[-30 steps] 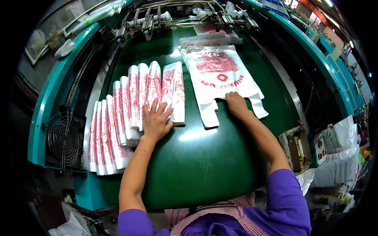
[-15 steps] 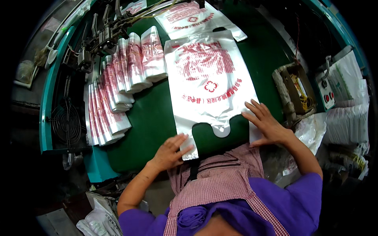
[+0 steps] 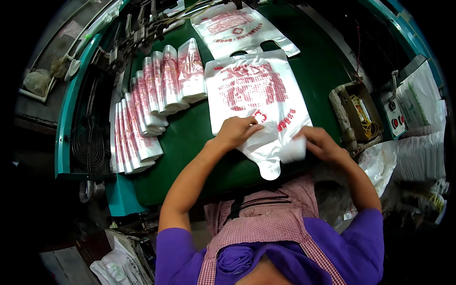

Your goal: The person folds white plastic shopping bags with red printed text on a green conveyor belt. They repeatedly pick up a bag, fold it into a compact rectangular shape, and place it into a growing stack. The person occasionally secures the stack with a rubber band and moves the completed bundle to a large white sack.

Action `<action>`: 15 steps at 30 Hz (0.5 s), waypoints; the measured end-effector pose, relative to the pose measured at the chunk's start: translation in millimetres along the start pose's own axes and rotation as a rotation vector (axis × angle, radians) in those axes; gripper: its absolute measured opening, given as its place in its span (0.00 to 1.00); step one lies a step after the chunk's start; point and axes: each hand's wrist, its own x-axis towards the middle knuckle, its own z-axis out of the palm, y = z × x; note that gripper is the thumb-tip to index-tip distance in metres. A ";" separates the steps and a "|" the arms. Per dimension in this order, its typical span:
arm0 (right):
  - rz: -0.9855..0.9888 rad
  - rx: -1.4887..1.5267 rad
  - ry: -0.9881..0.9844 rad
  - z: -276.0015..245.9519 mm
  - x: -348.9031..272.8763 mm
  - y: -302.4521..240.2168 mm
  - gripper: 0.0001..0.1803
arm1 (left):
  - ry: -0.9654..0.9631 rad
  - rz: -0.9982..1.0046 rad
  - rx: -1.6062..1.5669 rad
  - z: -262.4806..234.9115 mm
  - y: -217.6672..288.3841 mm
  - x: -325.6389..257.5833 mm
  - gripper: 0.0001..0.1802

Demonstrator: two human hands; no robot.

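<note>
A white plastic vest bag (image 3: 254, 85) with red print lies flat on the green tabletop (image 3: 183, 142), its handle end toward me. My left hand (image 3: 235, 132) is closed, thumb and fingers pinching the left handle, folded up over the print. On the right, my right hand (image 3: 325, 144) grips the other handle at the bag's edge; that handle is lifted and smeared by motion. Between the handles, a rounded tab (image 3: 270, 170) points at my apron. Whether the bag is one sheet or a thin stack cannot be told.
Folded printed bags (image 3: 159, 85) overlap in a row at the left. Another flat bag (image 3: 242, 31) lies beyond mine, near dark machine parts (image 3: 137, 35). At the right stand an open box (image 3: 358, 114) with yellow bands and a control box (image 3: 395, 118) with red buttons.
Both hands have moved from beside the flat handles onto them. The handles are now raised and folded inward, the left one up over the print. My left hand has gone up and right.
</note>
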 end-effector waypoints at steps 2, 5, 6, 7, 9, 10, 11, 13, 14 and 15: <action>0.060 0.211 0.251 18.5 49.1 -12.6 0.16 | -0.092 -0.098 0.342 16.3 -0.7 11.3 0.14; 0.204 -0.406 0.118 39.2 78.8 11.8 0.21 | 0.178 0.015 0.184 24.1 0.8 3.0 0.22; 0.235 -0.467 0.093 45.9 81.7 8.9 0.19 | 0.309 0.153 0.184 26.2 -4.7 -16.2 0.26; 0.183 -0.457 0.074 50.4 79.3 6.6 0.18 | 0.244 0.304 0.264 23.7 -5.7 -38.7 0.29; 0.057 -0.479 0.095 64.3 66.1 6.1 0.15 | 0.057 0.395 0.305 25.6 17.2 -78.8 0.34; 0.081 -0.523 0.030 65.8 65.0 -2.4 0.14 | -0.061 0.333 0.280 24.9 30.7 -88.9 0.36; -0.079 -0.653 0.132 68.7 64.9 4.9 0.17 | -0.046 0.274 0.264 29.8 29.9 -88.9 0.37; -0.136 -0.783 0.201 67.3 61.1 25.4 0.24 | 0.091 0.308 0.308 37.3 26.0 -68.8 0.30; -0.033 -0.780 0.166 58.7 62.1 32.2 0.28 | 0.145 0.332 0.329 43.9 20.3 -58.8 0.26; 0.073 -0.730 0.124 39.5 62.4 25.3 0.30 | 0.244 0.365 0.309 46.3 15.0 -48.0 0.18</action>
